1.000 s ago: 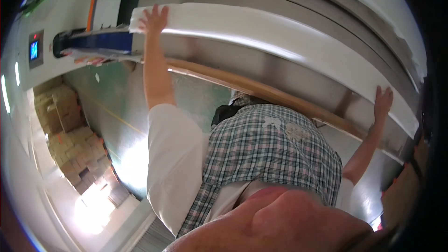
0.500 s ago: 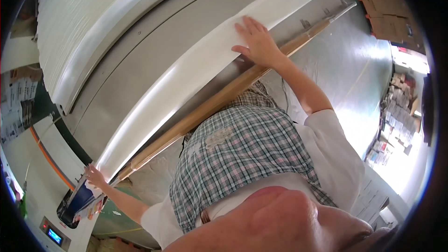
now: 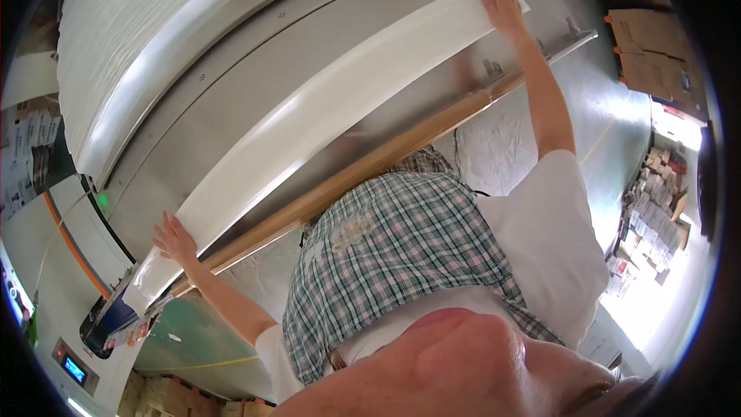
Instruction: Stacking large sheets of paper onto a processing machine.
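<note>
Clear to pass along bare metal desk (image 3: 301,58) between long white strip (image 3: 340,89) and wrinkled white cover (image 3: 139,38) up left. Tighter on near side: pinched between strip and brown rail (image 3: 370,158). Blocked across strip near both ends by left grip (image 3: 177,241) and right grip (image 3: 505,9). Beyond rail at middle, checked apron (image 3: 401,239) close in. Off right end, floor (image 3: 606,104), then boxes (image 3: 644,38).

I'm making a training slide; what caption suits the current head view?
Left hand and right hand on a long white strip lying across a metal surface.
</note>
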